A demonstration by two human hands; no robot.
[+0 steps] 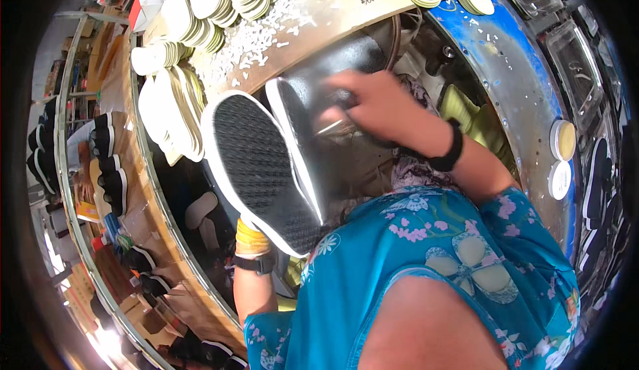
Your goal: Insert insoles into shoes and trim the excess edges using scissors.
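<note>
A pair of shoes is held upright in front of me at centre left. One shoe point(256, 163) turns its dark textured sole with a white rim toward me; the other shoe point(296, 143) stands edge-on against it, dark with a white edge. My left hand point(251, 238), with a yellow-orange covering at the wrist above a black watch, reaches behind the shoes and supports them; its fingers are hidden. Just right of the shoes is my right hand point(383, 107), a black band on its wrist. Its fingers are smeared by motion, and a thin shiny streak shows below them.
Stacks of pale insoles point(170, 113) and white scraps point(259, 43) lie on the wooden board point(333, 27) ahead. At right, two round tins point(562, 140) sit on a worn blue-metal surface point(519, 97). Black shoes point(113, 183) line a shelf at left.
</note>
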